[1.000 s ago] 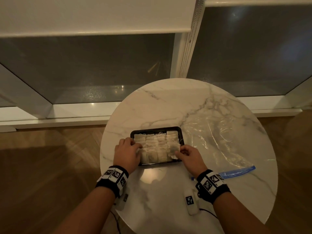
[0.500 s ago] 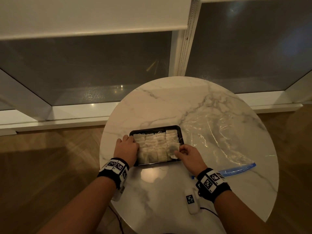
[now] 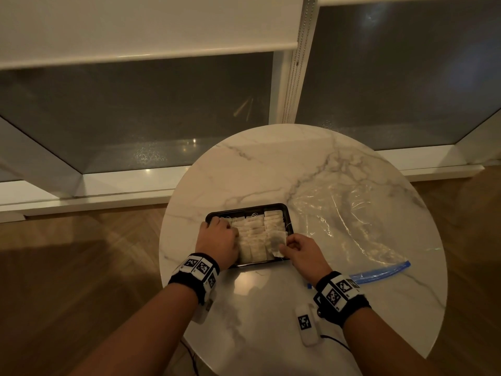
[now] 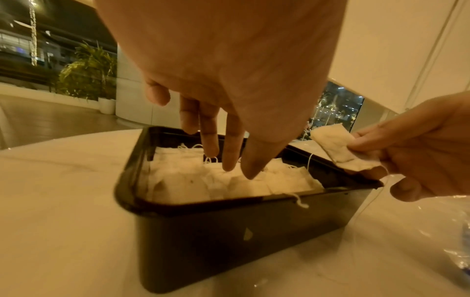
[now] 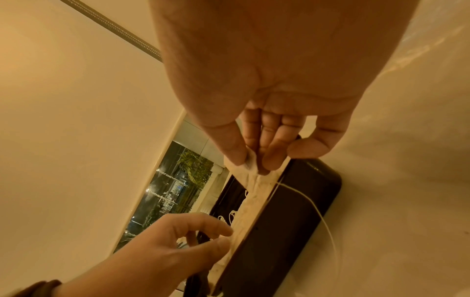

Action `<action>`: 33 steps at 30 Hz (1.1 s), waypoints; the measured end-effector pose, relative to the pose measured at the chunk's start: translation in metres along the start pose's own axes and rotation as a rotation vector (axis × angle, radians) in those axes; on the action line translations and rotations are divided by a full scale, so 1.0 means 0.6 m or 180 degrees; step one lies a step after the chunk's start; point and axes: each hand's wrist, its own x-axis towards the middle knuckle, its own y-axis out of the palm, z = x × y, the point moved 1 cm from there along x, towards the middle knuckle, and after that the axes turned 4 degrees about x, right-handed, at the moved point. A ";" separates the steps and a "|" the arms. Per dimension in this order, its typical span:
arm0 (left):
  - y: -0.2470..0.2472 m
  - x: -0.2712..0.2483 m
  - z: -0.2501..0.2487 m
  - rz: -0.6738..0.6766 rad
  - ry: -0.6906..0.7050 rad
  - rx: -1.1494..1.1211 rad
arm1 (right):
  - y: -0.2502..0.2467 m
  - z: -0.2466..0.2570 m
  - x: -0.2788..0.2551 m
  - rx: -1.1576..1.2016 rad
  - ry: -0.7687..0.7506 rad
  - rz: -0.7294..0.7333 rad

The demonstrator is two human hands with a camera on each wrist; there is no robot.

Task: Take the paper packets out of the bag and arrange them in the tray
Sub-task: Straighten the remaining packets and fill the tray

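Note:
A black rectangular tray (image 3: 282,209) (image 4: 229,231) (image 5: 300,201) sits on the round marble table, packed with rows of white paper packets (image 3: 254,237) (image 4: 229,180) with thin strings. My left hand (image 3: 217,240) (image 4: 223,152) reaches into the tray's left part, its straight fingers pointing down onto the packets. My right hand (image 3: 298,251) (image 5: 251,160) pinches one packet (image 3: 276,241) (image 4: 338,148) (image 5: 248,167) by its corner, holding it tilted over the tray's near right edge. Its string hangs down. The clear bag (image 3: 344,221) with a blue zip strip (image 3: 379,272) lies flat to the right.
The marble table (image 3: 271,172) stands close to a window sill and a roller blind with a bead chain (image 3: 295,77). A small white tagged device (image 3: 306,324) with a cable lies near my right wrist. Wooden floor surrounds the table.
My left hand has shifted from the tray's left rim further into the tray onto the packets. My right hand keeps the pinched packet at the near right corner, slightly lifted.

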 end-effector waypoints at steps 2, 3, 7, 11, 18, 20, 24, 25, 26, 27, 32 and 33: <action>0.005 0.004 -0.010 0.0082 0.0084 -0.0022 | 0.000 0.000 -0.001 0.0007 0.0014 -0.0005; 0.006 0.005 -0.014 0.0134 0.0104 -0.0006 | 0.000 0.001 -0.001 0.0017 0.0023 -0.0007; 0.009 0.008 -0.019 0.0160 0.0104 -0.0039 | 0.000 0.000 0.000 0.0016 0.0046 -0.0010; 0.002 0.011 -0.015 0.0125 0.0151 -0.0215 | -0.001 0.000 -0.001 0.0028 0.0045 0.0007; -0.010 0.015 0.012 0.0451 0.0231 -0.0920 | -0.002 0.005 -0.004 0.0122 0.0130 -0.0008; -0.011 0.016 0.017 0.0559 0.0200 -0.0958 | -0.002 0.005 -0.004 0.0108 0.0139 -0.0003; -0.009 0.022 0.019 0.0771 0.0181 -0.0932 | -0.005 0.008 -0.005 0.0195 0.0212 -0.0031; -0.007 0.023 0.017 0.0812 0.0175 -0.0950 | -0.007 0.010 -0.006 0.0256 0.0247 -0.0037; -0.005 0.024 0.016 0.0834 0.0160 -0.0980 | -0.008 0.013 -0.006 0.0315 0.0273 -0.0043; -0.003 0.026 0.014 0.0817 0.0136 -0.1019 | -0.010 0.016 -0.007 0.0361 0.0284 -0.0049; -0.008 0.036 -0.017 0.0456 0.0201 -0.1247 | -0.014 0.023 -0.009 0.0474 0.0289 -0.0059; -0.009 0.038 -0.026 0.0403 0.0253 -0.1231 | -0.014 0.023 -0.009 0.0467 0.0283 -0.0053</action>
